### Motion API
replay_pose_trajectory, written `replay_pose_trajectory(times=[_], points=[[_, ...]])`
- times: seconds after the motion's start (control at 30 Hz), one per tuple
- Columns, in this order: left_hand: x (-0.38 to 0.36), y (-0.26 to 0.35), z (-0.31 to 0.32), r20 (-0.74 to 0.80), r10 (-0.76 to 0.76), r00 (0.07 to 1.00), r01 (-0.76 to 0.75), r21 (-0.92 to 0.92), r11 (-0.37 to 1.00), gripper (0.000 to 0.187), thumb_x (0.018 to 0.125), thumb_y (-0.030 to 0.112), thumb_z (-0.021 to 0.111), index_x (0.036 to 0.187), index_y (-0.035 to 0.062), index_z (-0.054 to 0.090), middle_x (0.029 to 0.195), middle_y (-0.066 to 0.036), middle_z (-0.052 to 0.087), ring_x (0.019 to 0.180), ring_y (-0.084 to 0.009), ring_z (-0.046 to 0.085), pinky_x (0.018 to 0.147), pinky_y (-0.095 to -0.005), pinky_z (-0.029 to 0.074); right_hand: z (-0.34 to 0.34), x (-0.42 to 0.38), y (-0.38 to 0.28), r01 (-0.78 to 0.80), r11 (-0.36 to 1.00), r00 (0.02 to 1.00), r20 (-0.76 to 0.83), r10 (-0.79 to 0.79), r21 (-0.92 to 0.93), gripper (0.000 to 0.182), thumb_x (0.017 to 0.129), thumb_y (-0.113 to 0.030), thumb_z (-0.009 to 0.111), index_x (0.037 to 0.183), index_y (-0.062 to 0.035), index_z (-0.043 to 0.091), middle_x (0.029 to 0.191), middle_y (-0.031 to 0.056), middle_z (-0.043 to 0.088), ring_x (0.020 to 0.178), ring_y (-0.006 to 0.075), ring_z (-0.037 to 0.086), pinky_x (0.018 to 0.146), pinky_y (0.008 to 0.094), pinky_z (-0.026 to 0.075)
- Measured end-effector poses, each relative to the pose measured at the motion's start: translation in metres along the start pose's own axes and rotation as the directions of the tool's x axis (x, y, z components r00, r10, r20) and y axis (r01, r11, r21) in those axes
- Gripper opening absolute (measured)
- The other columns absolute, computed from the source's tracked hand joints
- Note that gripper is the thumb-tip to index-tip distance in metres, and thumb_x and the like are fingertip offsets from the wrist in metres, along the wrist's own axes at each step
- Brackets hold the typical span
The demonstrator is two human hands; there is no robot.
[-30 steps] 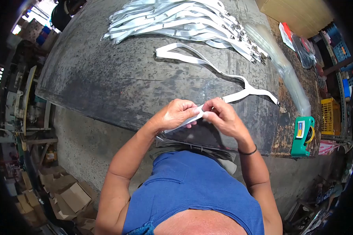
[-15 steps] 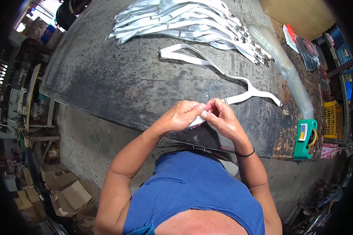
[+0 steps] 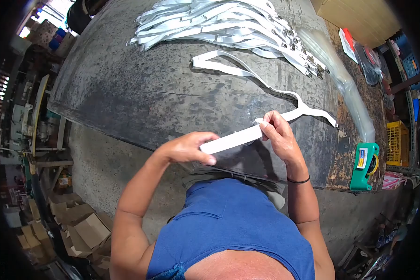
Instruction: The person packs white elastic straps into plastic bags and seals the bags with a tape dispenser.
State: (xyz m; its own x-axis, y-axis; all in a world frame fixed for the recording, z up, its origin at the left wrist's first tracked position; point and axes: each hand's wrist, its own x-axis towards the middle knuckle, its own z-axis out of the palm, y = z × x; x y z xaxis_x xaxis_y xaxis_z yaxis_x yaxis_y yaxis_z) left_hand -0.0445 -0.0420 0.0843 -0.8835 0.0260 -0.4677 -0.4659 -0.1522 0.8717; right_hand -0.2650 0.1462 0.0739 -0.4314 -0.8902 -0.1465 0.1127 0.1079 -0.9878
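A pair of white suspenders (image 3: pixel 242 71) lies across the table's near half, its straps meeting in a Y-shaped joint. One strap runs from the joint into my hands, where a doubled length of it stretches straight between them. My right hand (image 3: pixel 281 137) pinches this strap between thumb and fingers, beside a small metal piece (image 3: pixel 257 122). My left hand (image 3: pixel 187 147) has the folded end of the strap between its thumb and fingers; the fingertips are partly hidden. A small clip (image 3: pixel 337 124) ends the short strap on the right.
Many white suspenders (image 3: pixel 210 23) with metal clips are heaped at the table's back. Right of them lies a long clear plastic sleeve (image 3: pixel 347 88), reaching a green tape dispenser (image 3: pixel 361 168). A cardboard box (image 3: pixel 359 18) stands back right; opened cartons (image 3: pixel 86 231) lie on the floor at left.
My hands were close together over the strap and have moved apart, left hand to the left, right hand to the right. The strap between them is now exposed and straight.
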Motion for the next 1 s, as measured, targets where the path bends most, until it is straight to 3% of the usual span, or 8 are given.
replay_pose_trajectory(times=[0.17, 0.37, 0.5, 0.57, 0.63, 0.67, 0.8, 1.0], points=[[-0.078, -0.002, -0.060, -0.126, -0.169, 0.977, 0.199, 0.278, 0.940, 0.038, 0.075, 0.020, 0.084, 0.106, 0.0032, 0.069, 0.074, 0.003, 0.065, 0.069, -0.0058, 0.059, 0.063, -0.0228, 0.046, 0.004, 0.006, 0.003, -0.003, 1.000, 0.997, -0.076, 0.003, 0.008, 0.014, 0.099, -0.017, 0.056, 0.091, -0.0076, 0.047, 0.076, -0.0032, 0.047, 0.067, 0.0058, 0.044, 0.060, 0.0215, 0.038], [-0.177, 0.030, -0.125, -0.540, -0.192, 0.820, 0.365, 0.233, 0.902, 0.018, 0.076, 0.017, 0.079, 0.085, 0.0050, 0.070, 0.073, 0.000, 0.064, 0.066, -0.0072, 0.057, 0.059, -0.0260, 0.046, 0.029, 0.024, 0.009, 0.045, 0.999, 0.986, -0.161, -0.043, 0.010, 0.014, 0.098, -0.017, 0.055, 0.090, -0.0066, 0.049, 0.075, -0.0011, 0.050, 0.064, 0.0069, 0.047, 0.059, 0.0234, 0.041], [-0.222, 0.030, -0.190, -0.794, -0.088, 0.602, 0.621, 0.395, 0.677, 0.018, 0.074, 0.018, 0.079, 0.077, 0.0053, 0.066, 0.069, -0.002, 0.063, 0.064, -0.0100, 0.058, 0.055, -0.0281, 0.047, 0.063, 0.044, 0.027, 0.172, 0.901, 0.945, -0.192, -0.265, -0.399, 0.017, 0.094, -0.016, 0.057, 0.089, -0.0018, 0.049, 0.086, 0.0131, 0.054, 0.079, 0.0261, 0.054, 0.073, 0.0376, 0.046], [-0.232, 0.008, -0.223, -0.823, -0.166, 0.543, 0.728, 0.363, 0.582, 0.027, 0.074, 0.023, 0.080, 0.090, 0.0045, 0.069, 0.083, -0.008, 0.068, 0.077, -0.0194, 0.066, 0.066, -0.0338, 0.052, 0.080, 0.059, 0.046, 0.183, 0.855, 0.937, -0.178, -0.301, -0.486, 0.018, 0.095, -0.017, 0.057, 0.090, -0.0014, 0.050, 0.088, 0.0175, 0.055, 0.082, 0.0338, 0.056, 0.076, 0.0421, 0.046], [-0.228, -0.011, -0.234, -0.837, 0.235, 0.494, 0.856, 0.516, 0.037, 0.046, 0.075, 0.030, 0.081, 0.110, 0.0049, 0.067, 0.107, -0.013, 0.067, 0.101, -0.0292, 0.065, 0.082, -0.0402, 0.052, 0.089, 0.068, 0.062, 0.124, 0.842, 0.946, -0.192, -0.260, -0.526, 0.017, 0.095, -0.017, 0.056, 0.091, -0.0013, 0.050, 0.089, 0.0188, 0.056, 0.084, 0.0365, 0.056, 0.076, 0.0442, 0.046], [-0.209, -0.005, -0.224, -0.843, 0.269, 0.466, 0.865, 0.497, 0.061, 0.061, 0.076, 0.037, 0.080, 0.125, 0.0060, 0.061, 0.125, -0.014, 0.060, 0.118, -0.0345, 0.056, 0.095, -0.0448, 0.047, 0.091, 0.072, 0.065, 0.068, 0.826, 0.955, -0.205, -0.217, -0.559, 0.017, 0.095, -0.017, 0.056, 0.092, -0.0012, 0.050, 0.089, 0.0200, 0.056, 0.087, 0.0392, 0.057, 0.077, 0.0464, 0.046], [-0.089, 0.000, -0.158, -0.594, 0.461, 0.659, 0.279, 0.762, 0.584, 0.050, 0.085, 0.030, 0.072, 0.126, 0.0036, 0.061, 0.127, -0.016, 0.061, 0.119, -0.0302, 0.058, 0.102, -0.0385, 0.044, 0.088, 0.079, 0.067, 0.130, 0.804, 0.951, -0.158, -0.267, -0.580, 0.020, 0.094, -0.018, 0.057, 0.092, -0.0002, 0.050, 0.089, 0.0201, 0.057, 0.087, 0.0397, 0.057, 0.076, 0.0475, 0.045], [0.052, -0.001, -0.085, -0.121, 0.441, 0.889, -0.137, 0.850, 0.509, 0.057, 0.083, 0.033, 0.075, 0.128, 0.0033, 0.059, 0.116, -0.018, 0.064, 0.109, -0.0331, 0.059, 0.093, -0.0416, 0.047, 0.084, 0.070, 0.048, 0.092, 0.829, 0.971, -0.133, -0.196, -0.552, 0.017, 0.092, -0.015, 0.059, 0.091, 0.0001, 0.053, 0.085, 0.0188, 0.057, 0.083, 0.0375, 0.057, 0.074, 0.0451, 0.045]])
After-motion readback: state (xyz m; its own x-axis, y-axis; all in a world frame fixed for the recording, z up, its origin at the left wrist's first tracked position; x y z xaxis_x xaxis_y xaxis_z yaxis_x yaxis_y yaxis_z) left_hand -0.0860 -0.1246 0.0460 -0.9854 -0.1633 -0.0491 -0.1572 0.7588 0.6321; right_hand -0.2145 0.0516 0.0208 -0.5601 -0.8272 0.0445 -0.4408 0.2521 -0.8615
